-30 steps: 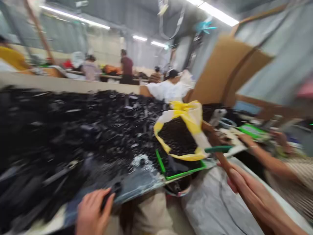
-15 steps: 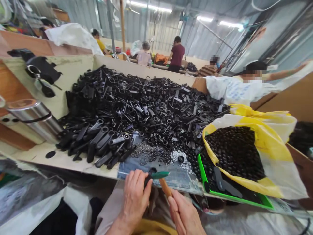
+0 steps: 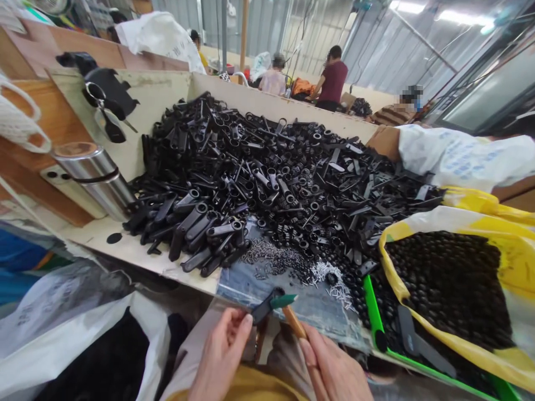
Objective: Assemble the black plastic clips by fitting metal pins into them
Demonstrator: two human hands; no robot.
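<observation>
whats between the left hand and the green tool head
A black part lies between the left hand and the green tool head in the head view.

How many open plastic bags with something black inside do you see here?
2: a white plastic bag at lower left, left of the left hand, and a yellow-and-white plastic bag at far right. Others may be hidden.

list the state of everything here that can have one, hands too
Left hand: pinching the black part
Right hand: closed around the hammer's handle
Hammer: held, head by the black part's ring end, contact unclear
Black part: held
Yellow-and-white bag: open, full of small black pieces
White sack: open, dark contents
Steel flask: standing, lid on
Ceiling light: lit
</observation>
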